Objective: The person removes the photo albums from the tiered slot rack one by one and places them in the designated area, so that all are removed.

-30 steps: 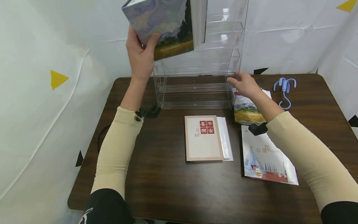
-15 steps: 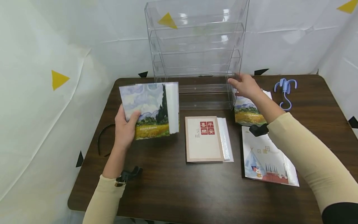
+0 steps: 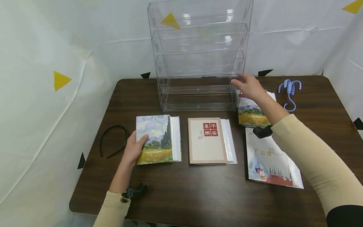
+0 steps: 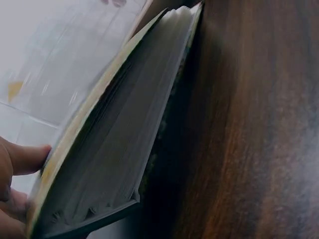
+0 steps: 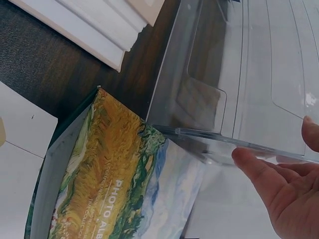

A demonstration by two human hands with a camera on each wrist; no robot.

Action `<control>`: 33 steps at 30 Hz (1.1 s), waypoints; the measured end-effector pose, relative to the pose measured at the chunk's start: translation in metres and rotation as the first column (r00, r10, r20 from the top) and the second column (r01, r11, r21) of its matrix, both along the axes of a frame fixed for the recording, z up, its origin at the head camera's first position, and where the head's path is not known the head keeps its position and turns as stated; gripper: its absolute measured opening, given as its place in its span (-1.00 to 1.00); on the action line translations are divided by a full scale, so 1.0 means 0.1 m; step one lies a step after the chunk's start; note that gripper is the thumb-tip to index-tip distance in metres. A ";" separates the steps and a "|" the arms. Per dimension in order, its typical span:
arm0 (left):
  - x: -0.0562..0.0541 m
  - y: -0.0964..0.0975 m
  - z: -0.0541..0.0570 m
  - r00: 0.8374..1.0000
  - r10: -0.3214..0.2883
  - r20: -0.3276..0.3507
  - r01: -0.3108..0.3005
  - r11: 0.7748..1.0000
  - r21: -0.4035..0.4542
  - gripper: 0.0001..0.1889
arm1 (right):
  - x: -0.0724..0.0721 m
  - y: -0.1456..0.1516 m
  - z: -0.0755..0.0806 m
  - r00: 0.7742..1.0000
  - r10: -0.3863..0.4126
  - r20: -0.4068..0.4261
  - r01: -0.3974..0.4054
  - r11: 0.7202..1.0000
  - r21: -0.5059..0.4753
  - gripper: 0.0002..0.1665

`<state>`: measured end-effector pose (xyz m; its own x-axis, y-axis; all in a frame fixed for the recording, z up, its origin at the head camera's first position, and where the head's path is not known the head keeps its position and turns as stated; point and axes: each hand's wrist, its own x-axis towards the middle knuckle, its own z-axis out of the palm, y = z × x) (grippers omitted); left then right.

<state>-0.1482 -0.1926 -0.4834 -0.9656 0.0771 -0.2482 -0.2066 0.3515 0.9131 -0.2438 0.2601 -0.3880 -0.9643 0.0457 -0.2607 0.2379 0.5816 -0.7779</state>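
My left hand [image 3: 133, 148] grips the left edge of a photo album [image 3: 155, 135] with a painted landscape cover, thumb on top. In the left wrist view the album's pages [image 4: 129, 119] fan slightly between its covers, close over the tabletop. At the back, my right hand [image 3: 250, 87] holds the right side of a clear plastic tiered rack [image 3: 198, 106]. Seen from the right wrist, its thumb and fingers lie on either side of the rack's side panel. A second landscape photo album [image 5: 119, 174] lies beside the rack, partly under the right forearm.
A beige album [image 3: 207, 142] with red characters lies mid-table. Right of it is a white album [image 3: 263, 167] with a tent picture. A black headband [image 3: 113, 126] lies at left, a blue hook [image 3: 288, 91] at back right. White sheeting [image 3: 119, 56] walls the table.
My left hand has brought the photo album down from in front of the rack's upper tiers to the table's left-centre, left of the beige album. My right hand has stayed at the rack.
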 end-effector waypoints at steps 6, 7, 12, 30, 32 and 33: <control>-0.01 -0.01 -0.02 1.000 -0.013 -0.027 0.009 0.992 -0.123 -0.53 | 0.00 0.00 -0.01 1.000 0.006 0.005 -0.006 1.000 0.008 -0.09; -0.01 -0.01 -0.02 0.999 -0.009 -0.036 0.003 0.988 -0.156 -0.55 | 0.00 -0.01 -0.01 1.000 0.006 0.003 -0.006 1.000 0.010 -0.09; -0.03 -0.01 -0.02 0.999 0.007 -0.045 -0.018 0.970 -0.244 -0.55 | -0.01 -0.03 0.00 1.000 0.014 -0.002 -0.014 1.000 0.016 -0.10; -0.03 -0.11 0.03 0.998 0.042 -0.040 -0.054 0.921 -0.385 -0.43 | 0.00 -0.06 0.03 1.000 0.017 -0.002 -0.017 1.000 -0.004 -0.10; -0.04 -0.12 0.07 0.998 0.046 -0.036 -0.056 0.921 -0.386 -0.37 | 0.00 -0.06 0.02 1.000 0.018 -0.005 -0.018 1.000 -0.002 -0.10; -0.04 -0.13 0.09 0.998 0.047 -0.039 -0.059 0.919 -0.391 -0.35 | 0.00 -0.06 0.01 1.000 0.017 -0.006 -0.017 1.000 -0.001 -0.10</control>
<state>-0.1522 -0.2052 -0.4739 -0.9726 -0.0720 -0.2210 -0.2111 0.6714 0.7104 -0.2440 0.2542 -0.3872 -0.9666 0.0285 -0.2548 0.2229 0.5847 -0.7801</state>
